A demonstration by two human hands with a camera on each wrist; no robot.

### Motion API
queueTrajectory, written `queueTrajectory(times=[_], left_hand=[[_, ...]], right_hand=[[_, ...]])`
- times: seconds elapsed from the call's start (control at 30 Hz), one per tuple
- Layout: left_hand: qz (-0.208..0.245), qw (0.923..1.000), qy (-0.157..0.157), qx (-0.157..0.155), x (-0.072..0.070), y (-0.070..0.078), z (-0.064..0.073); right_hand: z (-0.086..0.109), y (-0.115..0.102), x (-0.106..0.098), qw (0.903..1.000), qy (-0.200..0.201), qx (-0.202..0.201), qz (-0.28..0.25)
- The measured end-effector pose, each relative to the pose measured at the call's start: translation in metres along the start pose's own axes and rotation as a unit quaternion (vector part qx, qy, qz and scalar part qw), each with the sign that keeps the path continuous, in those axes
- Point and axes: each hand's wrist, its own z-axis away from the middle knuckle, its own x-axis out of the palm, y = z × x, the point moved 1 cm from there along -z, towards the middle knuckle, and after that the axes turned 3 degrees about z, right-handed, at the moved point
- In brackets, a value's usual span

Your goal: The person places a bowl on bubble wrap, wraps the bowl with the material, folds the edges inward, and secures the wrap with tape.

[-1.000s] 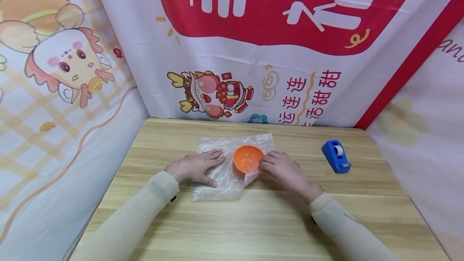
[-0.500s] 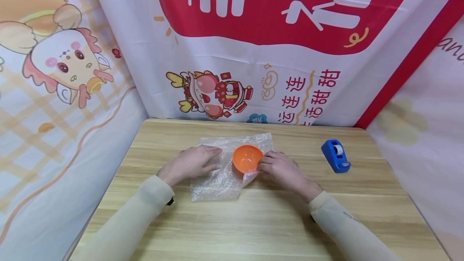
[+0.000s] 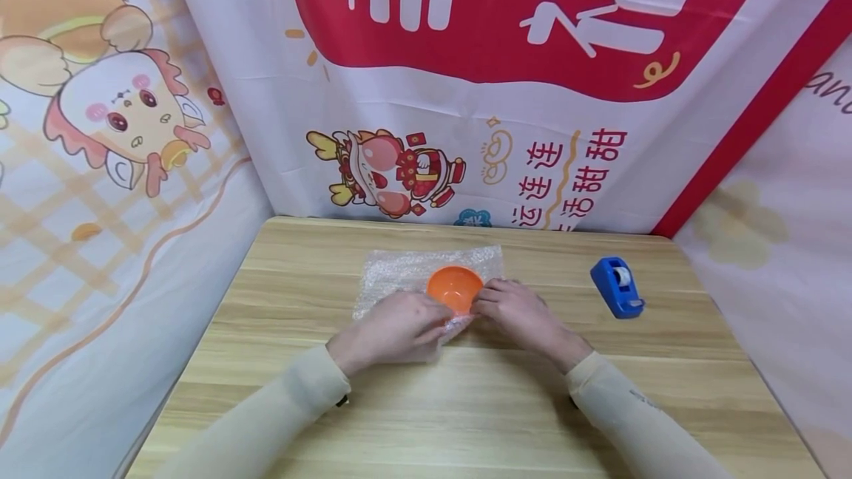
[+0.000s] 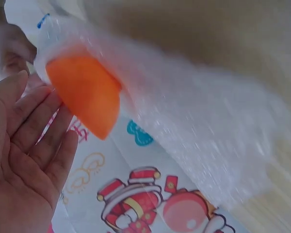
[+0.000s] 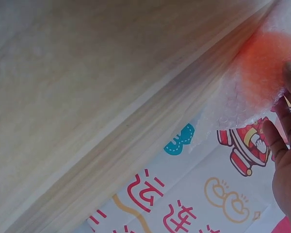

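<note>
An orange bowl (image 3: 455, 288) sits on a sheet of bubble wrap (image 3: 399, 265), with part of the sheet folded up against its near right side. At the bowl's rim my right hand (image 3: 519, 316) pinches the folded wrap, thumb inside and fingers outside, as the right wrist view shows. My left hand (image 3: 399, 327) reaches over the near left part of the sheet, fingertips close to the bowl's near rim. In the left wrist view its fingers (image 4: 39, 121) are extended and relaxed, with the palm visible and nothing gripped. The sheet's near left part is hidden under this hand.
To the right stands a blue tape dispenser (image 3: 619, 287) holding a roll of clear tape. The wooden table (image 3: 466, 420) meets printed cloth walls (image 3: 599, 109) at the back and both sides.
My left hand first lifted off the left of the sheet, then swept right and nearer to the bowl's near rim. My right hand stays at the rim with the wrap.
</note>
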Motion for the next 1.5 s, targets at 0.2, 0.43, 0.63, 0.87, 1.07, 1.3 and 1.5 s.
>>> queueTrajectory(times=[0.2, 0.43, 0.63, 0.87, 1.07, 1.3, 1.5], left_hand=[[-0.029, 0.9992, 0.028, 0.004, 0.013, 0.007, -0.012], [-0.065, 0.9975, 0.024, -0.014, 0.018, 0.007, -0.018], [-0.072, 0.9970, 0.027, -0.015, 0.020, 0.007, -0.020], [-0.083, 0.9961, 0.030, -0.004, 0.019, 0.007, -0.020], [-0.081, 0.9963, 0.031, -0.002, 0.019, 0.007, -0.019], [-0.073, 0.9970, 0.023, -0.005, 0.018, 0.008, -0.020], [-0.069, 0.9974, 0.020, -0.009, 0.018, 0.008, -0.020]], right_hand=[[0.000, -0.004, 0.002, 0.9999, 0.016, -0.006, 0.003], [0.002, -0.002, 0.004, 0.9989, 0.030, 0.002, -0.037], [0.008, 0.011, 0.003, 0.9910, 0.021, 0.081, -0.105], [0.010, 0.028, 0.006, 0.9499, 0.006, 0.245, -0.194], [0.007, 0.044, 0.013, 0.9146, -0.027, 0.333, -0.227], [0.000, 0.060, 0.013, 0.8715, -0.046, 0.395, -0.287], [-0.010, 0.070, 0.015, 0.8544, -0.075, 0.398, -0.326]])
